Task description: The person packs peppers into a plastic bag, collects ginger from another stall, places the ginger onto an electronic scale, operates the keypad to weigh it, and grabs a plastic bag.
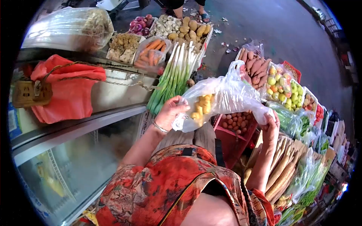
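Left hand (172, 112): fingers closed on one end of plastic bag (233, 94) | Right hand (270, 126): fingers pinching opposite edge | Bag: stretched between hands, apparently gripped at both sides to keep it spread | Yellow lumps (203, 108): inside bag, near left hand | Eggs (236, 123): in red box (230, 150), walls presumably stopping them rolling | Green onions (176, 73): side by side

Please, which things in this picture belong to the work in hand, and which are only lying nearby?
In the work:
- plastic bag, held at both ends
- left hand and right hand, holding it
- yellow pieces, showing through it

Apparently only nearby:
- green onions
- carrots
- potatoes
- red bag
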`<state>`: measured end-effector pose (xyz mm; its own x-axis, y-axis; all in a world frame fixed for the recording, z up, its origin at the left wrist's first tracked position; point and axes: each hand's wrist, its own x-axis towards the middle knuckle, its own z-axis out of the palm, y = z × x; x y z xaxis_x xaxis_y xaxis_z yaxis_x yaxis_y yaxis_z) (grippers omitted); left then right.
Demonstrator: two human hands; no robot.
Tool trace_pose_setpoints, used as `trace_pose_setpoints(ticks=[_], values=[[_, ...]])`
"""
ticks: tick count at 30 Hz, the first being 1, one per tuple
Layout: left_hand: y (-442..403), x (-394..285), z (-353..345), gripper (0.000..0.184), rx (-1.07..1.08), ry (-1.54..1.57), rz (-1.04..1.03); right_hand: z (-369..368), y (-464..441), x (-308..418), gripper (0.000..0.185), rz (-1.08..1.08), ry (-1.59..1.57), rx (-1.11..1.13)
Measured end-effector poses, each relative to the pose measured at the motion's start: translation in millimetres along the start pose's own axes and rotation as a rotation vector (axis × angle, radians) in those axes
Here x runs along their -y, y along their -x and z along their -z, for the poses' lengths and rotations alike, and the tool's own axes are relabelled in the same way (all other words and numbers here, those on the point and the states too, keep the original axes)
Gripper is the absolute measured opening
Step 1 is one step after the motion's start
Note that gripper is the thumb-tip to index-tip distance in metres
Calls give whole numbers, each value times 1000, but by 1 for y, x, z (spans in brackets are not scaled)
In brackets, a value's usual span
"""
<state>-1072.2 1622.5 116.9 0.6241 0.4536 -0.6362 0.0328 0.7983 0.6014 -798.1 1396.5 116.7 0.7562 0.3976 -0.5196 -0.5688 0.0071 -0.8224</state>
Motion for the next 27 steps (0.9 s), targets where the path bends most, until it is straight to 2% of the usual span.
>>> trace_pose_setpoints(ticks=[3, 6, 13, 15, 17, 18, 19, 21, 22, 25, 27], values=[[-6, -19, -14, 19, -5, 48, -30, 26, -35, -2, 18, 28, 112, 73], [-14, -37, -20, 25, 42, 62, -80, 52, -70, -13, 36, 23, 243, -32], [-39, -51, -25, 32, 30, 39, -175, 41, -95, -10, 42, 11, 337, -1], [-48, -60, -25, 33, 26, 49, -220, 27, -97, -6, 39, 19, 370, -44], [-57, -78, -29, 36, -16, 59, -169, 12, -104, -2, 36, 12, 459, 8], [-66, -80, -21, 36, 8, 83, -182, 4, -111, -5, 33, 53, 404, 38], [-78, -88, -12, 36, 14, 90, -199, -15, -112, 1, 32, 4, 358, 39], [-98, -108, 4, 31, 166, 137, -117, -43, -135, -3, 24, -6, 290, 1], [-105, -116, 2, 28, 72, 185, -145, -65, -143, 0, 22, 22, 341, 30], [-136, -153, 14, 23, -14, 210, -182, -122, -179, -3, 24, 44, 499, 142], [-164, -182, 22, 19, -16, 196, -252, -157, -209, -13, 23, -13, 429, 265]])
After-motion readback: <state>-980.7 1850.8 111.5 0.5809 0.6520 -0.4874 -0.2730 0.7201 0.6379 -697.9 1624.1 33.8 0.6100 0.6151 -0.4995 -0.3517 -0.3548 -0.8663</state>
